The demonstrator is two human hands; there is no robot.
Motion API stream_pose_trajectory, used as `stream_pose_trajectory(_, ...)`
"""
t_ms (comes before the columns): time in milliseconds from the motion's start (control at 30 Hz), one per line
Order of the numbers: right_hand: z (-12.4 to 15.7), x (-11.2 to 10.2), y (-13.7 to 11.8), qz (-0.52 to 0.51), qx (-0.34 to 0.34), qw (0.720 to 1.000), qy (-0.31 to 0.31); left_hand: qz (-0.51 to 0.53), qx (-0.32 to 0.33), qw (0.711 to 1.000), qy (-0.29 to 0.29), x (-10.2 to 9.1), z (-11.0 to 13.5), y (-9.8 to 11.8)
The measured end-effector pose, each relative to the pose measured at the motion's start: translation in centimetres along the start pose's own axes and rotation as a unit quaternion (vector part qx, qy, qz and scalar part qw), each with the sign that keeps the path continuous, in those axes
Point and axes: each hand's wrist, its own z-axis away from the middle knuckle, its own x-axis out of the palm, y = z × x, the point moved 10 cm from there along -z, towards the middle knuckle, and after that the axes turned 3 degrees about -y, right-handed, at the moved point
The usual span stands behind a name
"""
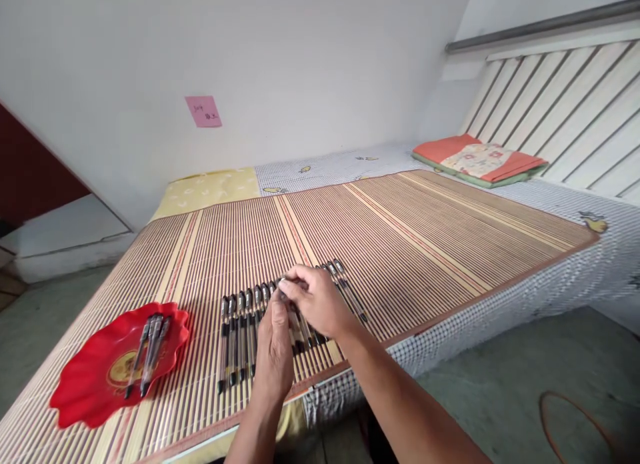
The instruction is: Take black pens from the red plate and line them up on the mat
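Observation:
My left hand (277,337) and my right hand (320,301) meet over a row of black-capped pens (241,334) on a striped bamboo mat (400,277). Both hands are closed, and their fingertips come together. Between them shows a small dark piece that looks like part of a pen; the rest of it is hidden by the fingers. The pens lie side by side, caps toward the wall, and my hands cover the middle of the row. More pens (353,294) show to the right of my right hand.
At the left, a red wavy-edged plate (85,377) holds several pens (147,354). Folded orange and green cloth (480,159) lies at the far right corner of the bed, by a white slatted headboard (565,117). A pink note (203,111) is on the wall.

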Motion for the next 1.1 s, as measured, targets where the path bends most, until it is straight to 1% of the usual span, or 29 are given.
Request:
stream_pose_trajectory(67,0.0,-2.9,0.8,0.025,0.008,0.999,-0.018,0.002,-0.009,1.0,-0.013,0.2,-0.1,-0.3)
stream_pose_trajectory(133,0.2,-7.0,2.0,0.081,0.022,0.996,-0.002,0.003,-0.016,1.0,-0.019,0.2,-0.3,-0.8)
stream_pose_trajectory(167,0.3,-9.2,2.8,0.123,0.037,0.992,0.019,0.009,-0.023,0.999,-0.022,0.1,-0.5,-1.1)
stream_pose_trajectory(200,0.4,-11.3,3.8,0.174,0.059,0.982,0.037,0.019,-0.03,0.999,-0.025,0.0,-0.6,-1.4)
stream_pose_trajectory(267,0.7,-14.7,5.9,0.283,0.115,0.949,0.077,0.045,-0.047,0.997,-0.034,0.0,-0.9,-2.1)
stream_pose_trajectory(300,0.8,-15.8,7.0,0.328,0.143,0.93,0.087,0.054,-0.053,0.996,-0.037,0.0,-1.0,-2.4)
stream_pose_trajectory(333,0.9,-16.4,8.0,0.362,0.168,0.913,0.089,0.058,-0.057,0.996,-0.041,0.0,-1.0,-2.5)
stream_pose_trajectory(400,0.8,-16.5,10.1,0.394,0.204,0.893,0.073,0.054,-0.058,0.996,-0.046,0.0,-1.1,-2.6)
stream_pose_trajectory(467,0.6,-15.9,11.6,0.399,0.224,0.887,0.054,0.043,-0.061,0.996,-0.051,0.2,-1.0,-2.6)
stream_pose_trajectory(533,0.5,-15.3,12.5,0.403,0.236,0.883,0.044,0.037,-0.062,0.996,-0.056,0.3,-1.0,-2.6)
stream_pose_trajectory(733,0.7,-14.8,14.0,0.409,0.268,0.872,0.029,0.029,-0.06,0.995,-0.072,0.6,-0.9,-2.8)
stream_pose_trajectory(867,0.7,-14.8,14.7,0.414,0.275,0.868,0.027,0.027,-0.065,0.994,-0.081,0.6,-0.8,-3.0)
stream_pose_trajectory(1100,1.0,-15.4,15.5,0.42,0.28,0.862,0.031,0.023,-0.059,0.995,-0.082,0.6,-0.9,-3.2)
